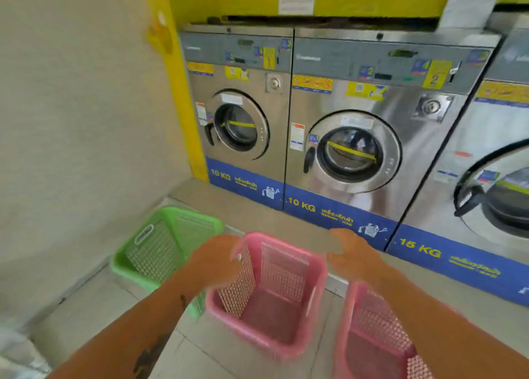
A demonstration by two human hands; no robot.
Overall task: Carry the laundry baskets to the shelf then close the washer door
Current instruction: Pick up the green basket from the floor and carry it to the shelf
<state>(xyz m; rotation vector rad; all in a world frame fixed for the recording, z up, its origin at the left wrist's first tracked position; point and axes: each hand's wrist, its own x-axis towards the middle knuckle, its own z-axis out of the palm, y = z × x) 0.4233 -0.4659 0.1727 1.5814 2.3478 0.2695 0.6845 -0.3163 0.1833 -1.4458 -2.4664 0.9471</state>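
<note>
Three empty laundry baskets stand on the tiled floor in front of the washers: a green basket [160,247] at the left, a pink basket [272,295] in the middle and a second pink basket [375,341] at the lower right. My left hand [213,259] hovers at the middle basket's left rim, fingers curled but apart. My right hand [350,254] is spread open just off its right rim. Neither hand grips anything. The 15 kg washer door [486,201] at the right edge appears ajar.
Two 10 kg washers [240,126] [355,149] with shut doors stand on a raised step [200,195]. A beige wall [71,121] closes off the left side. Tiled floor lies below the baskets. No shelf is in view.
</note>
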